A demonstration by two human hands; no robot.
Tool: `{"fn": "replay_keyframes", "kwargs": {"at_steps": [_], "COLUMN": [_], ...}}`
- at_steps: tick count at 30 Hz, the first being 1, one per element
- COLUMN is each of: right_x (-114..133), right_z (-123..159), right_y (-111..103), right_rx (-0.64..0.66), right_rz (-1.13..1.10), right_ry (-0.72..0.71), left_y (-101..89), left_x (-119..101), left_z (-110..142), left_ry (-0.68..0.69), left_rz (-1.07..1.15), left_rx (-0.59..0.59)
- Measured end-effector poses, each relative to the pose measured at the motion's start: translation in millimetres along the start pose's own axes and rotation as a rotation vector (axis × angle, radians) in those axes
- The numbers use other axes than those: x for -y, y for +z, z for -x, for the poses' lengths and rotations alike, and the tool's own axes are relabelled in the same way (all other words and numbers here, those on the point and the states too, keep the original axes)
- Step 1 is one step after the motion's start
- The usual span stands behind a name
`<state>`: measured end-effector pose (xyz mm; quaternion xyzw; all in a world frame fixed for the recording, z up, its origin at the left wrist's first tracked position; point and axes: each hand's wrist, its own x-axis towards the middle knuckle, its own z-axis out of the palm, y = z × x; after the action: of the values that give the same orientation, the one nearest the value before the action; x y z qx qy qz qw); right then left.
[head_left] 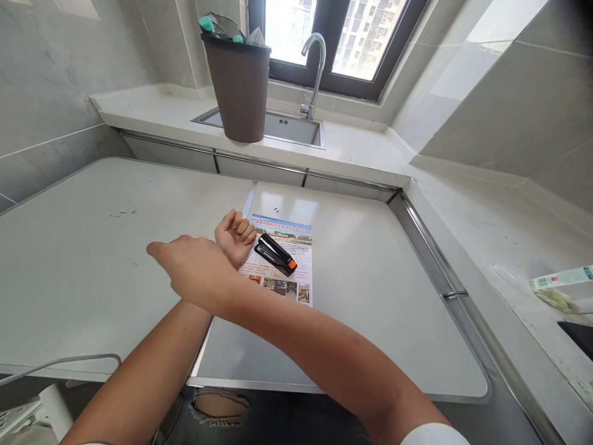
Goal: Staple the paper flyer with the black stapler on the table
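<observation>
My arms are crossed over a white table [370,296]. My left hand [235,237] lies palm up at the left edge of a printed flyer [296,272], its fingers curled into a loose fist with nothing visible in them. A black stapler with an orange end [277,254] lies on the flyer, just right of that hand and not touched by it. My right hand [194,269] reaches across from the right and lies over my left wrist. Its back faces the camera, one digit points left, and the other fingers are hidden.
A small staple [277,209] lies on the table beyond the flyer. Behind stands a counter with a sink [296,130], a tap [315,68] and a brown bin [239,86]. A box and a cloth [558,290] sit on the right counter. A cable [60,361] runs at the lower left.
</observation>
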<state>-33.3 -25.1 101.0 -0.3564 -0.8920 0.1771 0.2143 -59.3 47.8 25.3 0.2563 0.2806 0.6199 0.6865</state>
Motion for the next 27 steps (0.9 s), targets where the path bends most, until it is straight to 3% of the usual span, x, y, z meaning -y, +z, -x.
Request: {"fn": "replay_keyframes", "kwargs": {"at_steps": [4, 8, 11, 14, 18, 21, 23, 27], "right_x": [13.9, 15.7, 15.6, 7.9, -31.4, -76.3, -104.6, -142.3], "right_z": [-37.2, -52.5, -38.1, -5.0, 48.6, 83.2, 99.5, 116.8], "right_y": [34.5, 55.2, 54.9, 37.7, 1.6, -20.5, -27.8, -26.5], "right_rx": [0.118, 0.178, 0.132, -0.064, -0.213, -0.386, -0.433, -0.164], "right_rz": [0.175, 0.132, 0.12, 0.165, 0.232, 0.178, 0.152, 0.075], "right_ry": [-0.084, -0.054, -0.074, -0.151, -0.142, 0.102, 0.257, 0.348], "left_y": [-6.8, -9.0, -9.4, -10.7, -11.5, -9.9, -7.9, -4.1], "left_x": [3.2, 4.8, 5.3, 4.9, 3.6, 2.6, 2.0, 0.2], "left_z": [-3.8, -4.1, -4.2, -5.1, -6.7, -6.5, -5.7, -3.8], "left_ry": [0.017, -0.035, -0.059, -0.013, 0.002, 0.012, 0.025, 0.002], "left_rz": [0.193, 0.234, 0.239, 0.265, 0.282, 0.266, 0.259, 0.224], "left_rx": [0.099, 0.089, 0.117, 0.146, 0.136, 0.094, 0.072, 0.054]}}
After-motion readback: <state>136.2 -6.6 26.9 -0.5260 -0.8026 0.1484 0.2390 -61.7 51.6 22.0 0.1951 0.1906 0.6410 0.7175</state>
